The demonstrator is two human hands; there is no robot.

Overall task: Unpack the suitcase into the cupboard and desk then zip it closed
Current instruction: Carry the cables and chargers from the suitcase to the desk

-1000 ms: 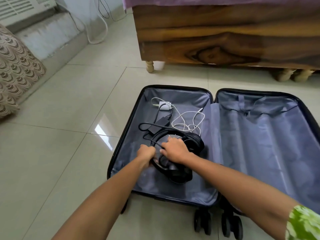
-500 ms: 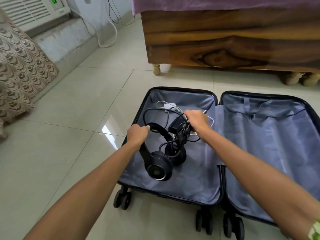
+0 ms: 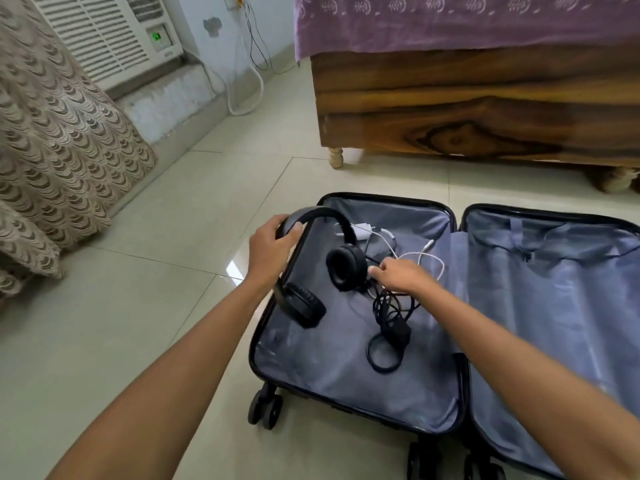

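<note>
A black suitcase [image 3: 460, 386] lies open on the tiled floor, grey lining showing in both halves. My left hand [image 3: 270, 249] grips the headband of black headphones [image 3: 341, 268], lifted above the left half near its left rim. My right hand [image 3: 401, 277] pinches a tangle of black cable [image 3: 389, 315] with a black adapter block hanging from it, just above the lining. A white charger with its white cable [image 3: 367, 233] lies at the far end of the left half. The right half holds only lining.
A wooden bed [image 3: 485, 109] with a purple cover stands just beyond the suitcase. A window air conditioner [image 3: 107, 32] and white hose sit at the far left wall. A patterned curtain [image 3: 52, 140] hangs at the left. Tiled floor lies between curtain and suitcase.
My left hand has raised the headphones up and leftward by the headband. My right hand has moved down with the black cable, which now hangs apart from the headphones. The view tilted up.
</note>
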